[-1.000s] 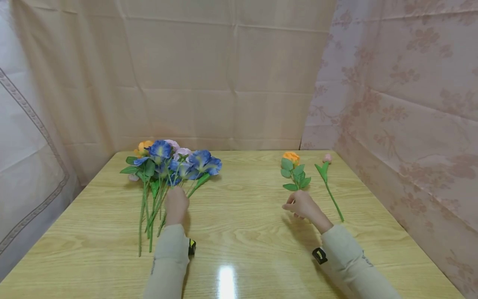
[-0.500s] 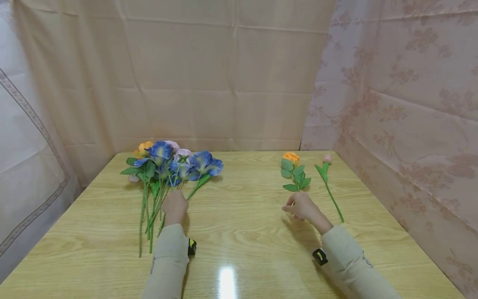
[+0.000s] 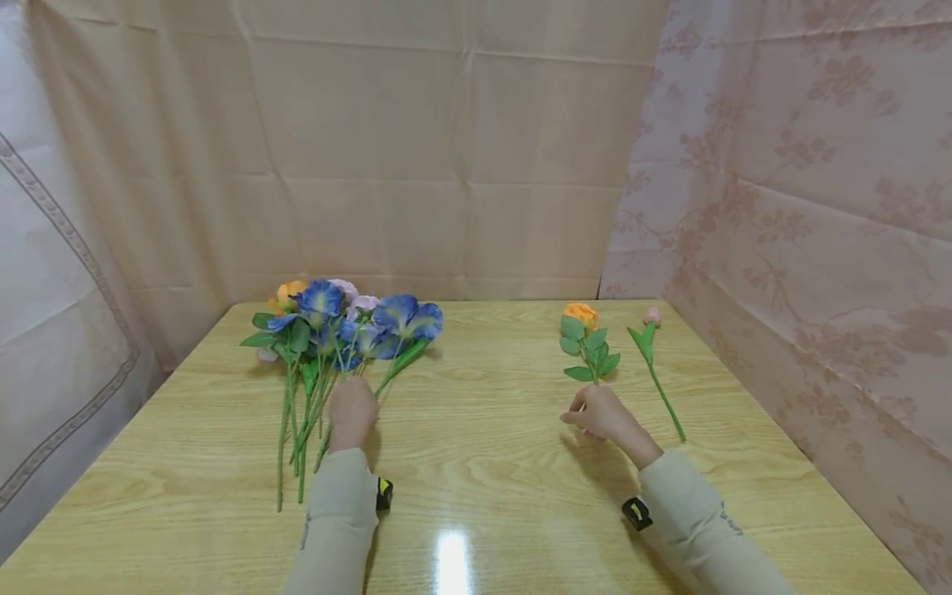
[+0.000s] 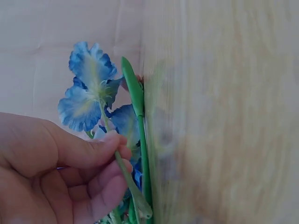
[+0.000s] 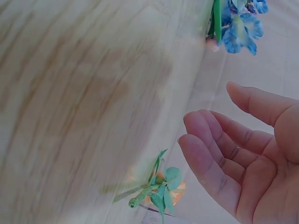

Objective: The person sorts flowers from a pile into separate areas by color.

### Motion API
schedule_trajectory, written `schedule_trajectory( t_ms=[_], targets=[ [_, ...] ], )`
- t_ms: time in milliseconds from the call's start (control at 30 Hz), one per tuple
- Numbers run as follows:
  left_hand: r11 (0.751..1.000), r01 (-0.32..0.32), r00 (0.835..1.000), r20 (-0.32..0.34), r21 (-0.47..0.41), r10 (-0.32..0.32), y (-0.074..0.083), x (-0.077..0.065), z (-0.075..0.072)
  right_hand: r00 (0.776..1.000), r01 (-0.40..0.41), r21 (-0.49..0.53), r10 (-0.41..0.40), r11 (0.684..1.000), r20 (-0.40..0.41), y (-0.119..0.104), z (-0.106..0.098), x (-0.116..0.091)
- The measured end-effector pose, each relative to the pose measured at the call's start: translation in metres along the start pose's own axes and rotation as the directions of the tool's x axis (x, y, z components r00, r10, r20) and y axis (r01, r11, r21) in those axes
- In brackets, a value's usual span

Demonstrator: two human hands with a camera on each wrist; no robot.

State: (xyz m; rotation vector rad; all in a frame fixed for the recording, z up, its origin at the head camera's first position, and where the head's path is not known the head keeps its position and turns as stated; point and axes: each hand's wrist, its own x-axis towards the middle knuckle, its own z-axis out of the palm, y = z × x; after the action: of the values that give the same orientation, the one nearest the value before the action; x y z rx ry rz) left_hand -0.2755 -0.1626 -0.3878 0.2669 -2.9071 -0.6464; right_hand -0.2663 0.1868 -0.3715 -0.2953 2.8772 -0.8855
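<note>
well, at the right edge of the flower bunch [image 3: 321, 330], the left hand [image 3: 353, 411] pinches a blue iris [image 4: 91, 70]; crowded stems [image 3: 302, 463] could snag it. right of the bunch, the loose-fingered right hand [image 3: 606, 413] holds nothing.

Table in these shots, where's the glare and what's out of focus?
Head view: white glare on the table, low and near centre, with a soft shadow below the right hand; left wrist view: table grain smeared, the pinched blue flower clearer; right wrist view: table grain blurred.
</note>
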Motion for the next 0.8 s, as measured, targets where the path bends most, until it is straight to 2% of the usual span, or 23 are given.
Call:
schedule_trajectory(
  t_ms=[133,233,400,500,600,700,800],
  targets=[
    [0.994,-0.108,0.99,-0.093,0.022,0.109,0.007,-0.006,-0.001,1.0,-0.007,0.005,0.007,1.0,-0.004,0.0,0.002,0.001],
    [0.984,-0.172,0.973,-0.152,0.034,0.175,0.015,-0.008,-0.003,1.0,-0.005,0.013,0.005,1.0,-0.002,-0.001,0.003,0.001],
    [0.976,-0.212,0.97,-0.131,-0.044,0.205,0.029,-0.011,-0.009,1.0,-0.004,0.015,0.004,1.0,-0.001,-0.004,0.005,0.001],
    [0.962,-0.218,0.974,-0.091,-0.164,0.205,0.037,-0.014,-0.014,1.0,0.013,0.017,-0.013,1.0,-0.006,-0.006,0.008,0.001],
    [0.922,-0.214,0.976,-0.044,-0.322,0.211,0.043,-0.016,-0.014,0.999,0.05,0.022,-0.05,0.998,-0.016,-0.009,0.011,0.001],
    [0.861,-0.172,0.978,0.024,-0.479,0.208,0.048,-0.017,-0.011,0.996,0.082,0.027,-0.082,0.996,-0.018,-0.013,0.014,0.0],
    [0.803,-0.143,0.972,0.072,-0.578,0.224,0.053,-0.019,-0.007,0.994,0.109,0.042,-0.108,0.993,-0.01,-0.016,0.017,0.0]
  ],
)
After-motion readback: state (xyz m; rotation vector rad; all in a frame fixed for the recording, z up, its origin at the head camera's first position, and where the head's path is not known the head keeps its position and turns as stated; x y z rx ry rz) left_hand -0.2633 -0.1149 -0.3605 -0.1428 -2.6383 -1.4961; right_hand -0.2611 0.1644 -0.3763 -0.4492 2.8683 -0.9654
